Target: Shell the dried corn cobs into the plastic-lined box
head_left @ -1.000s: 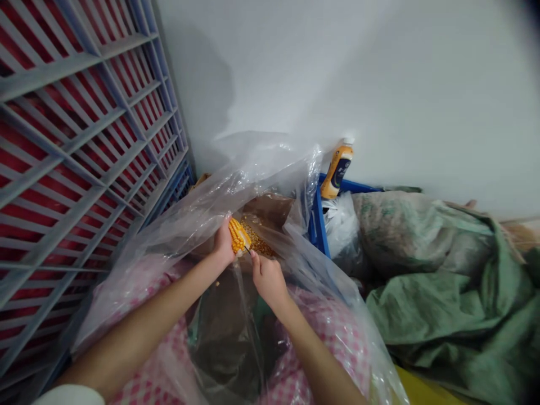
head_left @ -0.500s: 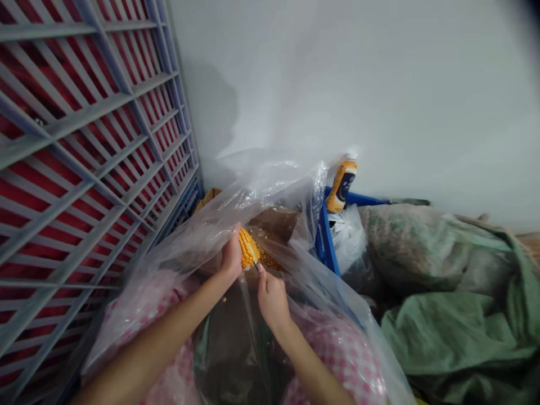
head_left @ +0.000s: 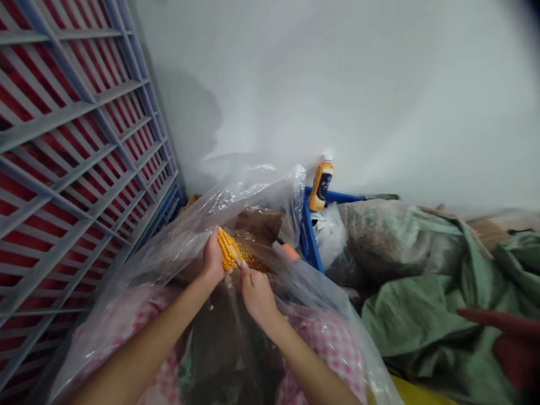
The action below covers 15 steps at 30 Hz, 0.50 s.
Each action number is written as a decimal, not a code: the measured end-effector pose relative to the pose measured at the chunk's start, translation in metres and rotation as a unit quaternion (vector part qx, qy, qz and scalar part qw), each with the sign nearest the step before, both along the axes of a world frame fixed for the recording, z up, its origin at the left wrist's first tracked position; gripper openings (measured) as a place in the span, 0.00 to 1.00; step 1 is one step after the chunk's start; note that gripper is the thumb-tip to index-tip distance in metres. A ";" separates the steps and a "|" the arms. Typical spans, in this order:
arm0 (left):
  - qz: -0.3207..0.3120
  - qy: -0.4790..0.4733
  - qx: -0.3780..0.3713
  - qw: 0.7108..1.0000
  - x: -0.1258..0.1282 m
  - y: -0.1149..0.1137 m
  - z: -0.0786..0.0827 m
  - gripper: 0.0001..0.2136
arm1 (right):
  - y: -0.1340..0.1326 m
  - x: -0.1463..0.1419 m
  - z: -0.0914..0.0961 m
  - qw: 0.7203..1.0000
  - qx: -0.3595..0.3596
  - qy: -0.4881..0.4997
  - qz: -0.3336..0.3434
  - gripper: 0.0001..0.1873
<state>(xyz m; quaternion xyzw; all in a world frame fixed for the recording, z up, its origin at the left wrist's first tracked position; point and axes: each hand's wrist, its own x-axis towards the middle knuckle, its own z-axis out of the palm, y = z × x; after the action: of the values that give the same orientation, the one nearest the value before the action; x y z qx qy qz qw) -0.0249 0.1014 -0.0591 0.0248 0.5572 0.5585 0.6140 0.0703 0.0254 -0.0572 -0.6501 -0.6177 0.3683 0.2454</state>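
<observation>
My left hand (head_left: 213, 260) is closed around a yellow corn cob (head_left: 228, 249), which is tilted, with a pale stripe along it where kernels are gone. My right hand (head_left: 258, 295) grips a thin dark tool (head_left: 238, 263); its tip touches the lower end of the cob, and its handle is hidden in the fist. Below the cob, loose corn kernels (head_left: 253, 259) lie inside a clear plastic bag (head_left: 198, 216) spread over my lap. Brown cardboard (head_left: 265, 222) shows in the bag behind them.
Slatted plastic crates (head_left: 84, 140) rise at left. A blue crate (head_left: 311, 239) beside the bag bears an orange bottle (head_left: 321, 184). Green sacks (head_left: 426, 315) pile up at right, where another person's hand (head_left: 502, 326) reaches in. An orange object (head_left: 291, 251) lies by the bag.
The view has shifted right, moving the scene left. Another person's hand has appeared at the right edge, and an orange object now shows by the bag. My hands keep their hold on cob and tool.
</observation>
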 end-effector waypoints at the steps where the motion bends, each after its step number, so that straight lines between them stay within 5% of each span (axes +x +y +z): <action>1: 0.003 0.002 -0.010 1.000 0.000 0.000 0.003 0.13 | 0.000 -0.001 0.002 1.000 -0.007 0.000 0.002 0.26; 9: 0.054 0.010 0.005 0.998 -0.017 0.005 0.025 0.13 | 0.004 0.008 0.013 0.991 -0.031 0.103 0.079 0.26; 15: 0.050 0.009 0.006 0.999 -0.031 0.006 0.043 0.08 | 0.025 0.044 0.000 0.998 -0.037 0.040 -0.027 0.25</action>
<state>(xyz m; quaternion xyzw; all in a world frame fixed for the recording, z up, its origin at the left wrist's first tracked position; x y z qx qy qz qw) -0.0557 0.1076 -0.0156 0.0057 0.5600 0.5916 0.5800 0.1138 0.0503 -0.0572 -0.6600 -0.5754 0.4096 0.2558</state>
